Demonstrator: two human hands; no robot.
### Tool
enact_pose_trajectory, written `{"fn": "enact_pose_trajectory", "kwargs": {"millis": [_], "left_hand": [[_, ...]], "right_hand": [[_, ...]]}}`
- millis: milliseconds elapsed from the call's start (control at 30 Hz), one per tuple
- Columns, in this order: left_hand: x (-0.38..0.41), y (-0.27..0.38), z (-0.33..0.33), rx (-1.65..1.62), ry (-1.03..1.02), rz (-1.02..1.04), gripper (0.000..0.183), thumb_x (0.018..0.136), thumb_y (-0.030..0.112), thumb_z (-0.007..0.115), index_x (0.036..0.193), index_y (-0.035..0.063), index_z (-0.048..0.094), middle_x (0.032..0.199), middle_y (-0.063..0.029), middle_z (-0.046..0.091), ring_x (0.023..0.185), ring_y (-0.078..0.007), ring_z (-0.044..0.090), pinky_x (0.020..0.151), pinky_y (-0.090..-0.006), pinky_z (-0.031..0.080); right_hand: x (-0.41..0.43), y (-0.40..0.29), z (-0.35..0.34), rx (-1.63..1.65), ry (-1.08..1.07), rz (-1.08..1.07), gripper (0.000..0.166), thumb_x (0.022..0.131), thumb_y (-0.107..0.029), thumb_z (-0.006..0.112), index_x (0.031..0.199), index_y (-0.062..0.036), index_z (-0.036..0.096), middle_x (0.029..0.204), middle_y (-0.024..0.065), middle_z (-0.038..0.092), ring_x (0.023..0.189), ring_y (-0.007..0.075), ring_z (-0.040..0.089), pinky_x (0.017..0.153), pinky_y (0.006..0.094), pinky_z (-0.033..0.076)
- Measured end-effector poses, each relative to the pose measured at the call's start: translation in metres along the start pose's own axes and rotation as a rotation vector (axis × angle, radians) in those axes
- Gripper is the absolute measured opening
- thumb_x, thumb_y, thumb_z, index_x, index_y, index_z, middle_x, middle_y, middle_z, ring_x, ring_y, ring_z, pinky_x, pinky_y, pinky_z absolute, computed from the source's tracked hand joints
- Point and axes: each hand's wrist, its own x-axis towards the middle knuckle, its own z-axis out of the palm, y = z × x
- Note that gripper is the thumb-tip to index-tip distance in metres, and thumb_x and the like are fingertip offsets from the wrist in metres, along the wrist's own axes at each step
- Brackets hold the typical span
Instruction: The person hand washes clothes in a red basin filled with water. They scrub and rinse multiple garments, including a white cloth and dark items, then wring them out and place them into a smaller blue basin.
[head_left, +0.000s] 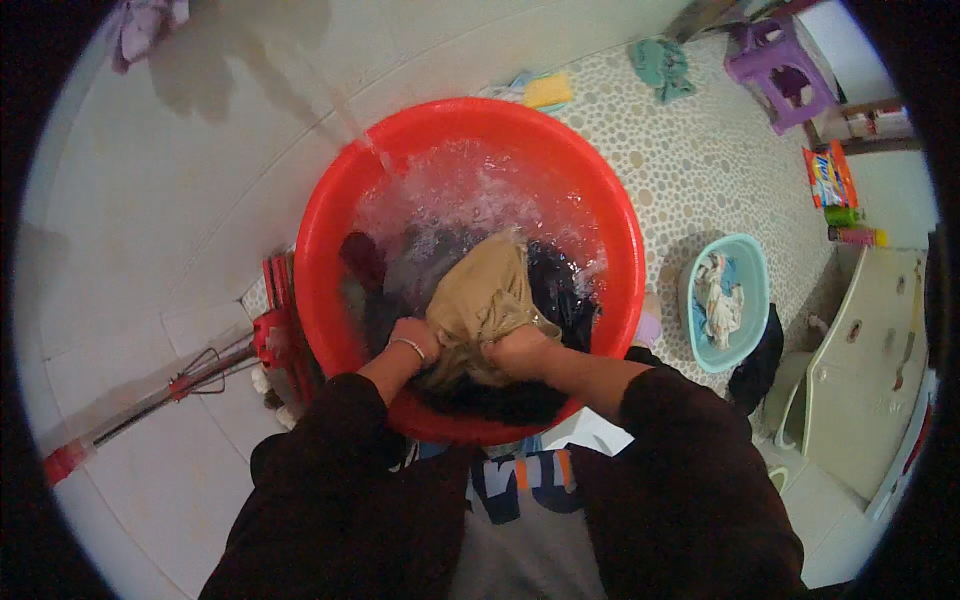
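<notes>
A wet tan garment (480, 292) is bunched between my two hands, inside a large red plastic basin (628, 247). My left hand (417, 341), with a bracelet at the wrist, is closed on its lower left part. On its lower right part my right hand (519, 351) is closed too, the fingers partly hidden by folds. Dark clothes (559, 289) lie in the water around it, and a dark red cloth (363, 261) is at the basin's left side. Water (382, 157) streams in at the upper left, and the surface is bubbling.
A light blue basin (759, 300) with clothes stands on the pebble-patterned floor at right, beside a black cloth (759, 360). A red mop (274, 337) leans at left. Farther off are a purple stool (780, 71), an orange detergent bag (830, 176) and a yellow sponge (548, 91).
</notes>
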Motion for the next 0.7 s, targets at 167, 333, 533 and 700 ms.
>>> {"fn": "enact_pose_trajectory", "kwargs": {"millis": [167,333,533,700], "left_hand": [[0.0,-0.002,0.031,-0.082,0.097,-0.148,0.036,0.079,0.029,0.047,0.105,0.0104,0.063,0.116,-0.0112,0.056,0.11,-0.0289,0.052,0.087,-0.0419,0.043],[-0.042,0.001,-0.006,-0.127,0.175,-0.186,0.042,0.082,0.033,0.047,0.121,0.0201,0.05,0.122,-0.008,0.05,0.115,-0.0316,0.045,0.091,-0.0475,0.037],[-0.089,-0.008,-0.06,-0.555,0.531,0.041,0.041,0.083,0.027,0.051,0.12,0.0093,0.049,0.104,-0.0178,0.059,0.096,-0.0316,0.057,0.083,-0.0405,0.045],[-0.082,-0.021,-0.043,-0.799,0.811,0.164,0.031,0.083,0.025,0.052,0.107,0.0068,0.057,0.093,-0.0176,0.063,0.087,-0.0329,0.06,0.077,-0.0376,0.047]], "right_hand": [[0.018,0.009,0.031,-0.189,-0.051,0.007,0.042,0.085,-0.041,0.043,0.106,-0.0067,0.057,0.098,0.0191,0.062,0.092,0.0349,0.059,0.08,0.0467,0.045],[-0.018,-0.011,-0.005,-0.358,-0.011,0.035,0.044,0.081,-0.041,0.05,0.109,-0.0083,0.057,0.097,0.0151,0.063,0.093,0.0336,0.059,0.081,0.045,0.046],[-0.047,-0.044,-0.084,-0.314,0.218,0.039,0.036,0.077,-0.034,0.056,0.099,-0.0067,0.062,0.096,0.0159,0.062,0.089,0.0339,0.059,0.079,0.0426,0.046],[-0.07,-0.102,-0.184,-0.001,0.838,-0.407,0.031,0.081,-0.025,0.056,0.099,-0.0005,0.059,0.091,0.023,0.06,0.086,0.0373,0.058,0.075,0.0427,0.046]]}}
